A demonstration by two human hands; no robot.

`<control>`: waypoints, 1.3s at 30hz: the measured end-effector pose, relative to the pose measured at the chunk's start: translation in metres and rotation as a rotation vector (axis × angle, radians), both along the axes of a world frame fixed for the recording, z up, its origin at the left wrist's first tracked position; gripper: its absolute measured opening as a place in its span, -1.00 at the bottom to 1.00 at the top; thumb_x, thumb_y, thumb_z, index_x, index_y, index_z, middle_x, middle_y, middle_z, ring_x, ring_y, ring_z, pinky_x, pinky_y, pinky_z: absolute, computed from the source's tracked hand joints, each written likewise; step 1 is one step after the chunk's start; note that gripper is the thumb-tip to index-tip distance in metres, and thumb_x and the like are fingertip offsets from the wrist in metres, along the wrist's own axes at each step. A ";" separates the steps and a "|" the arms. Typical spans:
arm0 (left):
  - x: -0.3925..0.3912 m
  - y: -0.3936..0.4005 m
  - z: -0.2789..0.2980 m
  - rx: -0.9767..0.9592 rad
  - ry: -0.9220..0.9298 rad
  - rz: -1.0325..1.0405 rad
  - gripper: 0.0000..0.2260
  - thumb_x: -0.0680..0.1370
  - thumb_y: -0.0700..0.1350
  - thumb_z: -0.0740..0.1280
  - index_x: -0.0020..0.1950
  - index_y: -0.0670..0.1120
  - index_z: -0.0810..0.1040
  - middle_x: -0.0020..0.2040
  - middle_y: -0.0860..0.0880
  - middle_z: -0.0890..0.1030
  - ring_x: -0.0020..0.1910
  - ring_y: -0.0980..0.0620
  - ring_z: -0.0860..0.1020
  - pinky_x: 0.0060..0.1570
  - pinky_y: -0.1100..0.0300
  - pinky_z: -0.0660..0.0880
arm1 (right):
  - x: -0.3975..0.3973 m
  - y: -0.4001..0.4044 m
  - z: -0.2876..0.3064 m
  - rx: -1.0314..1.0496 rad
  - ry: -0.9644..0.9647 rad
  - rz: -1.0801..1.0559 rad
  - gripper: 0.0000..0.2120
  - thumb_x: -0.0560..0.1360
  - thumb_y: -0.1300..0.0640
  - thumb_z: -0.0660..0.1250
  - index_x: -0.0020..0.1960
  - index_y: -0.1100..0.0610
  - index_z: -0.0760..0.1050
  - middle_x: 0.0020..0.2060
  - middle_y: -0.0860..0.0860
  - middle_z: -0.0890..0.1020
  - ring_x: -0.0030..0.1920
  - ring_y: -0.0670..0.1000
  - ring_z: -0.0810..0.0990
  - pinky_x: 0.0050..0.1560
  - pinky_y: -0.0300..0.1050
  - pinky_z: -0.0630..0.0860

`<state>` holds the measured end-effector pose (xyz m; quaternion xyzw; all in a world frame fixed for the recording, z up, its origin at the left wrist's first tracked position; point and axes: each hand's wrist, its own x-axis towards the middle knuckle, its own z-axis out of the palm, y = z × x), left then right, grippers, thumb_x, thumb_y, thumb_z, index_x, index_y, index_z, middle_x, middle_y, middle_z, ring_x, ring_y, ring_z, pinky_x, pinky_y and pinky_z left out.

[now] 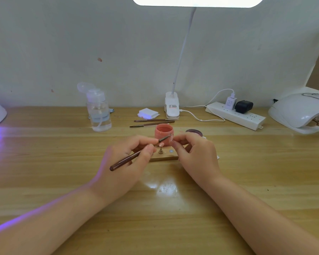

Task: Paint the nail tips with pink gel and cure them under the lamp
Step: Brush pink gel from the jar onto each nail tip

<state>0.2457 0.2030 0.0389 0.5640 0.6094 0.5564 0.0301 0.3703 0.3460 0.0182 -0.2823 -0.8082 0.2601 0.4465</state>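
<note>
- Nail tip [170, 138], mid-frame, pinched in the right hand [193, 153]; left hand [131, 155] grips the brush [136, 155], bristles touching it: painting under way.
- Pink gel jar [164, 132] just behind.
- Next likely calls for curing: lamp [298, 111] far right.

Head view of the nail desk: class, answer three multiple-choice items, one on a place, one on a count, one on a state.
1. Where does the pink gel jar stand?
A. behind the hands
B. on the power strip
C. inside the right lamp

2. How many spare brushes lie behind the jar?
A. none
B. two
C. five

3. What state is the jar in?
A. lid on
B. tipped over
C. open, upright

Answers: 1 A, the jar shows just beyond the left hand and right hand. 2 B, two brushes lie side by side near the lamp clip. 3 C, its mouth shows pink gel, with a lid lying beside it.
</note>
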 end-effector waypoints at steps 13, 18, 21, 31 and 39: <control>0.001 -0.001 -0.001 0.029 -0.088 -0.049 -0.87 0.51 -0.09 0.28 -0.10 -0.01 0.63 -0.22 0.05 0.68 -0.19 0.18 0.63 -0.16 0.41 0.48 | -0.001 0.001 -0.001 -0.006 0.019 0.016 -0.92 0.50 0.08 0.41 -0.11 0.07 0.66 -0.32 -0.04 0.66 -0.40 -0.03 0.53 -0.26 0.02 0.52; 0.002 0.002 -0.001 0.079 -0.183 -0.014 -0.87 0.53 -0.08 0.27 -0.06 0.05 0.62 -0.18 0.08 0.69 -0.16 0.18 0.64 -0.14 0.39 0.52 | -0.001 0.000 -0.001 -0.018 0.019 0.027 -0.92 0.50 0.08 0.41 -0.11 0.06 0.66 -0.33 -0.03 0.65 -0.40 0.01 0.55 -0.25 0.04 0.53; 0.000 0.003 -0.002 0.035 -0.197 -0.021 -0.85 0.52 -0.08 0.27 -0.03 0.03 0.63 -0.17 0.06 0.70 -0.13 0.14 0.65 -0.11 0.33 0.54 | -0.001 0.000 0.000 -0.016 0.017 0.029 -0.91 0.51 0.08 0.41 -0.11 0.07 0.66 -0.35 -0.03 0.65 -0.41 0.02 0.55 -0.26 0.05 0.52; 0.001 0.003 -0.003 0.041 -0.174 -0.041 -0.86 0.54 -0.06 0.28 -0.01 0.08 0.62 -0.14 0.10 0.70 -0.14 0.18 0.64 -0.12 0.37 0.52 | 0.000 0.000 0.000 -0.023 0.004 0.032 -0.91 0.51 0.08 0.41 -0.09 0.08 0.67 -0.33 -0.02 0.65 -0.39 0.03 0.54 -0.24 0.06 0.52; 0.002 0.000 -0.002 0.052 -0.101 -0.024 -0.89 0.53 -0.06 0.29 -0.03 0.06 0.61 -0.17 0.13 0.68 -0.16 0.21 0.63 -0.18 0.45 0.47 | 0.000 -0.001 -0.001 0.002 -0.003 -0.004 -0.93 0.49 0.09 0.43 -0.11 0.08 0.66 -0.30 -0.09 0.67 -0.39 -0.03 0.53 -0.24 0.00 0.52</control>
